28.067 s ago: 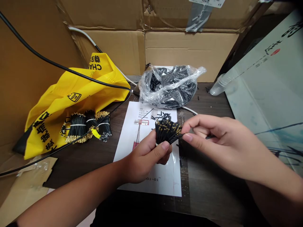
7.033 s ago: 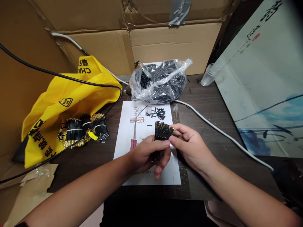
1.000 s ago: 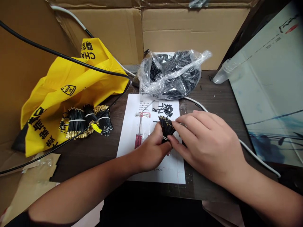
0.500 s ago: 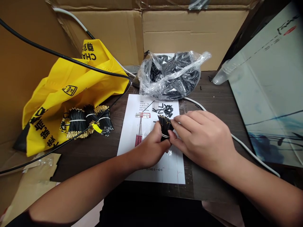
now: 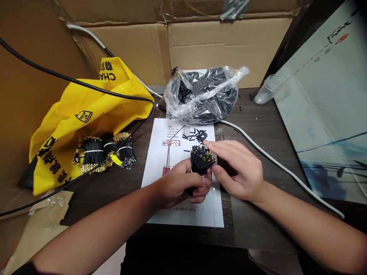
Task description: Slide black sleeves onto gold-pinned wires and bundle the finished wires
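Observation:
My left hand [image 5: 187, 177] is wrapped round a bundle of short black wires [image 5: 201, 158] with gold-coloured tips, which point up and away from me. Its fingers hide most of the bundle's lower part. Just right of the bundle, my right hand [image 5: 239, 168] has its thumb apart from its stretched fingers. Those fingertips come close to a small pile of short black tubes [image 5: 202, 135]; whether they touch any is unclear. Beneath both hands lies a printed sheet [image 5: 183, 217] with a drawing and text.
A clear plastic bag [image 5: 202, 95] full of black tubes stands at the back. Tied wire bundles [image 5: 94, 152] lie left, beside a yellow bag [image 5: 94, 95]. A black cable [image 5: 71, 78] crosses the left side. A white cable [image 5: 266, 154] runs along the right, near a plastic cup [image 5: 263, 91].
My left hand has turned the bundle so its tips face me more. My right hand has drawn back from the bundle, its thumb now apart from it. The view has shifted slightly.

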`<move>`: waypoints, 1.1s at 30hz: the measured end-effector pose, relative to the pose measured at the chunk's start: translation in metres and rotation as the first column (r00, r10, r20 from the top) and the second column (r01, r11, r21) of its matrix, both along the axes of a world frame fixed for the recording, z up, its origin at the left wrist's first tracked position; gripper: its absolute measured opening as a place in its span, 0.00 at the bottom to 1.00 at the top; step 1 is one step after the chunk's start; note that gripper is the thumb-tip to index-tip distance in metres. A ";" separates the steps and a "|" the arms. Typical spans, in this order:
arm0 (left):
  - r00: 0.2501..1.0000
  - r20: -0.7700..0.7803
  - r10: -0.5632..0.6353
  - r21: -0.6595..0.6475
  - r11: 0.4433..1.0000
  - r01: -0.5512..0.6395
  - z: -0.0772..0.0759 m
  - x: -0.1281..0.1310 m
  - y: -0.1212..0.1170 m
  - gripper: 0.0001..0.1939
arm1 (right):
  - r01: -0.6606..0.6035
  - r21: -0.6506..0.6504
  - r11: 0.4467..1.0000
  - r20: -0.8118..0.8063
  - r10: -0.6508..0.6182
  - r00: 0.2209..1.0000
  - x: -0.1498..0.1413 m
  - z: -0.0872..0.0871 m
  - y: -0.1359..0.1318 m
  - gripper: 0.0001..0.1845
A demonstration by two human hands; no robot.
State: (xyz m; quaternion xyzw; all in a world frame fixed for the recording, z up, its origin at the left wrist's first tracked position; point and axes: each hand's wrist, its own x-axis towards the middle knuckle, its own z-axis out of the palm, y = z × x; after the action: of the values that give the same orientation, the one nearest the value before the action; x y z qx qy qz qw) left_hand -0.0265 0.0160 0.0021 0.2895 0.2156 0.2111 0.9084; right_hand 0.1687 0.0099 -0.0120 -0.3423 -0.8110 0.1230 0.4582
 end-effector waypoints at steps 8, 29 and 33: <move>0.990 0.117 -0.081 -0.060 0.994 0.088 -0.002 -0.002 0.000 0.05 | -0.024 0.025 0.999 -0.044 0.025 0.999 -0.001 -0.011 -0.004 0.30; 0.975 0.089 -0.203 -0.119 0.970 0.213 -0.009 -0.009 0.018 0.11 | -0.069 0.001 0.998 -0.149 0.069 0.986 -0.007 -0.015 0.000 0.29; 0.991 0.044 -0.128 -0.079 0.988 0.131 -0.012 -0.006 0.017 0.12 | -0.041 -0.006 0.999 -0.147 0.040 0.988 -0.005 -0.017 0.001 0.27</move>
State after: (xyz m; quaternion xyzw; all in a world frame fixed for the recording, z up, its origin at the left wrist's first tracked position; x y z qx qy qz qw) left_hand -0.0324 0.0330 -0.0103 0.2616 0.1872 0.1481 0.9352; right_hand 0.1639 0.0108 -0.0287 -0.3177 -0.7813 0.1607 0.5126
